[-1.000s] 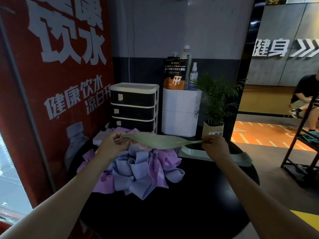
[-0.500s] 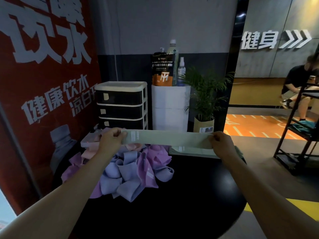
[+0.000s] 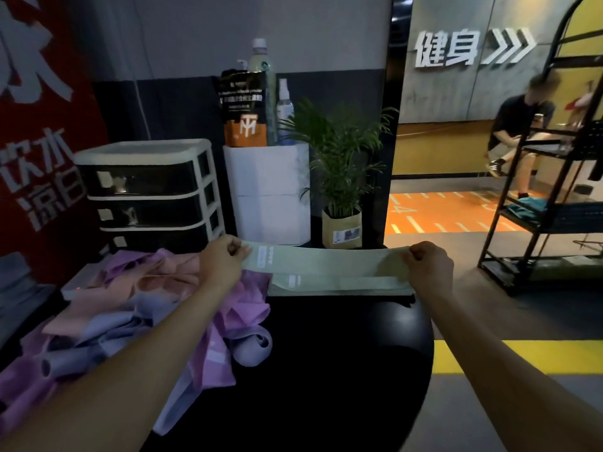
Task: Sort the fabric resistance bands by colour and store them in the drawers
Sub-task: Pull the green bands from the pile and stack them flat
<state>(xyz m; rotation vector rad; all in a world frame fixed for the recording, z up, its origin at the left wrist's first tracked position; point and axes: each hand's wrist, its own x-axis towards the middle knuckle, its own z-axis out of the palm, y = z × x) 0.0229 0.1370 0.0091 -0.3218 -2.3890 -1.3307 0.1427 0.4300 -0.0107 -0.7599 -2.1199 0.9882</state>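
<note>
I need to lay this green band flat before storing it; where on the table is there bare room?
The table is bare in front, from the green stack back to the near rim, right of the purple pile. The left half is crowded by that pile; the far edge holds the stack, right under the held band.

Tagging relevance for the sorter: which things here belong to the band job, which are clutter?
Job: green band held by left hand and right hand; green stack; purple-pink pile; drawer unit.
Clutter: potted plant; spray bottle; powder pouch; metal rack.
</note>
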